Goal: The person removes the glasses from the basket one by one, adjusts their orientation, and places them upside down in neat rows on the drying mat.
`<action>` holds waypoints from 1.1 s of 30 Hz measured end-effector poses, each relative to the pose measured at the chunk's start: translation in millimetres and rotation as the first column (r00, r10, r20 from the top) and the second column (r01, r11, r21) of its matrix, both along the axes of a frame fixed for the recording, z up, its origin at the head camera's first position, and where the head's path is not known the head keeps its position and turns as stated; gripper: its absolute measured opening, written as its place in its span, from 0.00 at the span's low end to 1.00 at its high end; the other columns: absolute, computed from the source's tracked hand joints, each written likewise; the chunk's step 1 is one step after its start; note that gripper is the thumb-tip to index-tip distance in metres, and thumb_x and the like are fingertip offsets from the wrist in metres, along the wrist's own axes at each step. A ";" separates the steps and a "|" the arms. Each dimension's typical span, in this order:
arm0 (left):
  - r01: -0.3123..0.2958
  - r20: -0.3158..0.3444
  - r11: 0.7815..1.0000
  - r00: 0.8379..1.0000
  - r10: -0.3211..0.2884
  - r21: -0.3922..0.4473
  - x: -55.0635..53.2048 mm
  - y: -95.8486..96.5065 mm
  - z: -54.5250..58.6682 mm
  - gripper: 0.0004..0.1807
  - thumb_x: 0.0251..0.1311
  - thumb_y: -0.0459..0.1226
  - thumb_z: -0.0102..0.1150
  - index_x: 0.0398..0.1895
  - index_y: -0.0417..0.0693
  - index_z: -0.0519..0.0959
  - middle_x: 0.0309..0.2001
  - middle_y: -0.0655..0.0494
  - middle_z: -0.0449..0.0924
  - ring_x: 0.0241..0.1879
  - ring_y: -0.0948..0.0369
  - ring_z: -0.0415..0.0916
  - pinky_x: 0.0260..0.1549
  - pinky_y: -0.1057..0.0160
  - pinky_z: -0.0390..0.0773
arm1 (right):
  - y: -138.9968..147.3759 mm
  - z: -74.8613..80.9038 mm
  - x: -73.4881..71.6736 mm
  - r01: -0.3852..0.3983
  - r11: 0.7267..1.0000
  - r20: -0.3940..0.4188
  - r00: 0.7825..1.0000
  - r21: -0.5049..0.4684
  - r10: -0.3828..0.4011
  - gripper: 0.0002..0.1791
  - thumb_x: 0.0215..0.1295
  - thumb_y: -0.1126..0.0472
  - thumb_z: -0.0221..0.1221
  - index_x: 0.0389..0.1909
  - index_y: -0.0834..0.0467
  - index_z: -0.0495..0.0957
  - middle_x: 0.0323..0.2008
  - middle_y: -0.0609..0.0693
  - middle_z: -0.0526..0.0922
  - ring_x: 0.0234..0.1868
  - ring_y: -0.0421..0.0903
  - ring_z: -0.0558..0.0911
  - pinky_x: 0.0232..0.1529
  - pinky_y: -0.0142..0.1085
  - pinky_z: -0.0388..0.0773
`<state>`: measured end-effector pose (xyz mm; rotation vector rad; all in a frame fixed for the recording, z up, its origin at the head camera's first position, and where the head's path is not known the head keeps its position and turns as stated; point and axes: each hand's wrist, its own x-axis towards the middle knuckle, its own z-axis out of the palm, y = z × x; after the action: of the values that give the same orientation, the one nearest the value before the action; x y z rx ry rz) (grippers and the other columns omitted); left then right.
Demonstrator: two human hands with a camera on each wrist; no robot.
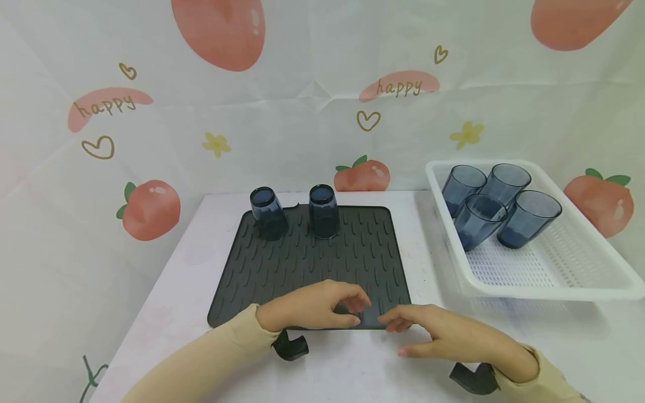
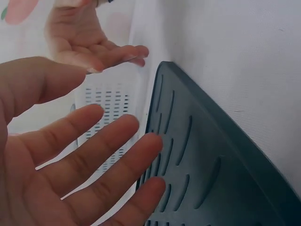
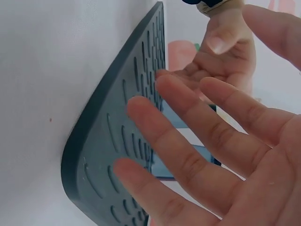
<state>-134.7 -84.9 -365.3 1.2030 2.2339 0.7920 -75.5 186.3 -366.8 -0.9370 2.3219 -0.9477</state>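
My left hand (image 1: 322,305) hovers over the front edge of a dark ribbed drying mat (image 1: 322,268), its fingers loosely bent around nothing. Close to the mat's front right corner is my right hand (image 1: 438,333), fingers spread and likewise holding nothing. Two blue glass tumblers, one leaning in view at the left (image 1: 269,215) and one beside it (image 1: 324,212), stand upside down on the back of the mat. In the left wrist view the fingers (image 2: 113,165) are parted before the mat; the right wrist view shows relaxed fingers (image 3: 188,155) too.
A white perforated basket (image 1: 549,292) stands at the right of the white table (image 1: 186,280). Several blue glass tumblers (image 1: 531,215) lean together in its back left part. Behind the table hangs a white cloth (image 1: 282,123) printed with fruit and hearts.
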 end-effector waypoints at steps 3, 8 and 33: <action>0.008 0.004 1.000 1.000 -0.008 -0.022 0.8 -0.6 0.4 0.16 0.65 0.40 0.59 0.55 0.49 0.76 0.48 0.60 0.82 0.46 0.74 0.76 0.48 0.72 0.77 | 1.1 2.4 -0.1 -0.014 0.999 -0.044 0.999 -0.050 0.012 0.23 0.67 0.48 0.59 0.60 0.51 0.71 0.50 0.43 0.81 0.52 0.38 0.79 0.51 0.38 0.79; 0.016 0.009 0.999 1.000 -0.015 -0.035 0.2 -0.6 -3.5 0.17 0.65 0.41 0.60 0.55 0.51 0.76 0.47 0.63 0.81 0.46 0.74 0.76 0.48 0.72 0.77 | 4.2 5.7 0.0 0.023 0.995 -0.077 0.997 -0.094 -0.031 0.22 0.68 0.49 0.58 0.60 0.51 0.71 0.49 0.44 0.82 0.52 0.36 0.79 0.50 0.36 0.79; 0.051 0.029 0.998 0.998 -0.051 -0.025 -1.8 -0.7 -16.1 0.16 0.66 0.42 0.59 0.56 0.51 0.76 0.46 0.65 0.81 0.46 0.75 0.75 0.49 0.73 0.77 | 49.7 50.0 -10.6 0.244 0.863 -0.363 0.831 -0.443 -0.422 0.23 0.58 0.81 0.58 0.52 0.60 0.75 0.48 0.42 0.82 0.50 0.32 0.81 0.48 0.21 0.78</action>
<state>-136.5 -85.6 -381.3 1.2241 2.1749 0.7541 -86.1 236.1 -316.8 -0.9874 2.8263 -1.5097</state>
